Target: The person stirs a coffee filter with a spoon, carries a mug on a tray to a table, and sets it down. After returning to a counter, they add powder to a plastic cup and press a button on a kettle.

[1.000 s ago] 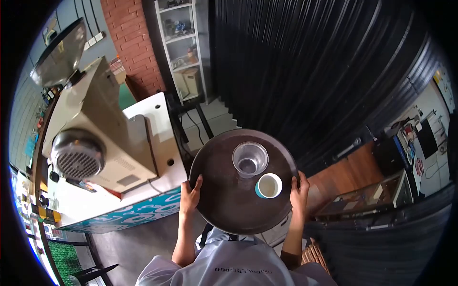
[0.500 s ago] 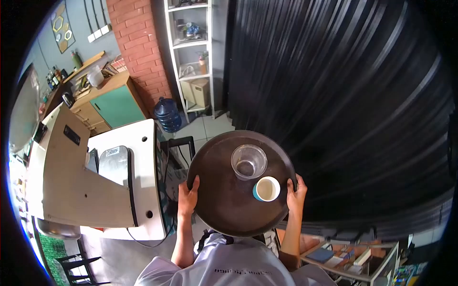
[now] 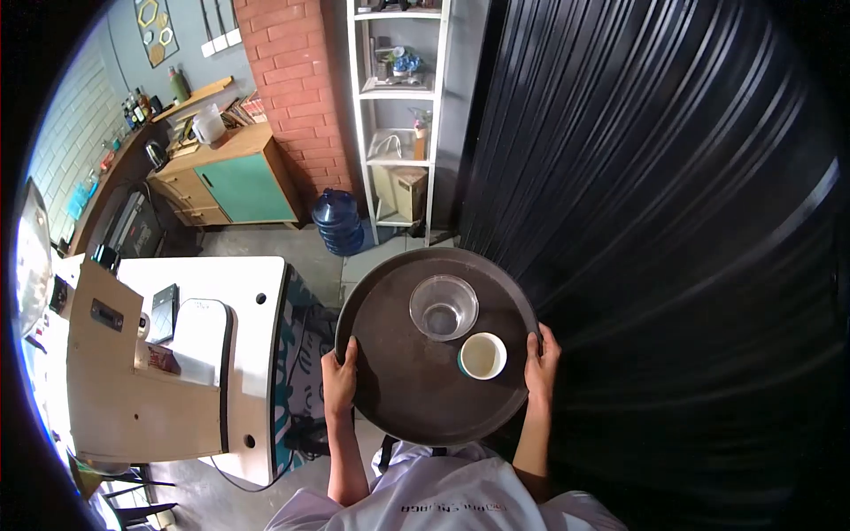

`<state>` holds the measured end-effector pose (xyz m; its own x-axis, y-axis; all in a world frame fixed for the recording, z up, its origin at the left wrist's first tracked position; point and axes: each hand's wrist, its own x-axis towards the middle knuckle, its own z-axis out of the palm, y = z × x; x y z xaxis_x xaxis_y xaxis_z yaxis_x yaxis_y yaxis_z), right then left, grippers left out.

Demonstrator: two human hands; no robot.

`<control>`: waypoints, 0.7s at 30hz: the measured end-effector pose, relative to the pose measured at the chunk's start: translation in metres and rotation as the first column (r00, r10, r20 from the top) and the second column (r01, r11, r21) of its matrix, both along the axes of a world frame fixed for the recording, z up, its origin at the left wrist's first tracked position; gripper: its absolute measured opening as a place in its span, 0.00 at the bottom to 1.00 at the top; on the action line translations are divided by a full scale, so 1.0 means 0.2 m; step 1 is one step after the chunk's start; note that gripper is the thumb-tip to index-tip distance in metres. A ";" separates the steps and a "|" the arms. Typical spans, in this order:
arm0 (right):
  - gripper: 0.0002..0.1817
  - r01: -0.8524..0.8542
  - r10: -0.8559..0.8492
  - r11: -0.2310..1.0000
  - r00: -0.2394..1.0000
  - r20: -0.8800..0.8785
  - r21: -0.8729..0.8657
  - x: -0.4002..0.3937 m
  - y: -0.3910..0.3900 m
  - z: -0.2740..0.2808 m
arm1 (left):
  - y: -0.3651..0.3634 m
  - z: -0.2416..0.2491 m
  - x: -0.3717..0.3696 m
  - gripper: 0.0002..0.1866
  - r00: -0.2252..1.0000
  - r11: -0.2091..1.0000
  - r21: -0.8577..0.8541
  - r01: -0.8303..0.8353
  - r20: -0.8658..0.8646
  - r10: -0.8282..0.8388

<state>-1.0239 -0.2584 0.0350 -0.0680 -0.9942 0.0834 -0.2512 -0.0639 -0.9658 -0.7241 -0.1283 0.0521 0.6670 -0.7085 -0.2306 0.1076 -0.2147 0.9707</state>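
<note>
A round dark brown serving tray point(image 3: 398, 389) is held level in front of my body. My left hand point(image 3: 340, 376) grips its left rim, thumb on top and fingers hidden below. At the opposite rim, my right hand point(image 3: 541, 361) holds on the same way. On the tray stands a clear plastic cup point(image 3: 444, 308), wide at the mouth, just above the middle. Close to its lower right is a paper cup point(image 3: 482, 356), white inside with a blue-green outside. Both cups are upright and look empty.
To the left is a white table point(image 3: 257, 354) carrying a wooden box-like stand point(image 3: 133, 380). Ahead are a blue water jug point(image 3: 338, 223) on the floor, a white shelf rack point(image 3: 400, 164) and a green-doored cabinet point(image 3: 248, 188). A black curtain point(image 3: 673, 221) fills the right side.
My view has shifted, with the cabinet, rack and jug now further right and the table further left. Both hands still hold the tray, and the cups stay on it.
</note>
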 end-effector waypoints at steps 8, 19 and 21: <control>0.18 -0.076 0.072 0.995 0.996 -0.058 -0.064 0.17 -0.46 -0.01 | -0.38 0.01 0.14 0.20 0.996 0.997 -0.012 -0.075 0.037 0.075; 0.19 -0.076 0.064 0.985 0.995 -0.077 -0.154 0.60 -1.11 0.01 | -1.01 0.07 0.58 0.20 0.996 0.997 0.040 -0.067 0.062 0.065; 0.18 -0.080 0.069 0.986 0.995 -0.078 -0.147 0.70 -1.20 0.04 | -1.06 0.09 0.65 0.20 0.995 0.994 0.063 -0.091 0.037 0.088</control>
<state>-0.8849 -0.4980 0.0425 0.0171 -0.9723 0.2333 -0.3097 -0.2270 -0.9233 -0.5947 -0.3409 0.0703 0.7353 -0.6299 -0.2503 0.0965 -0.2682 0.9585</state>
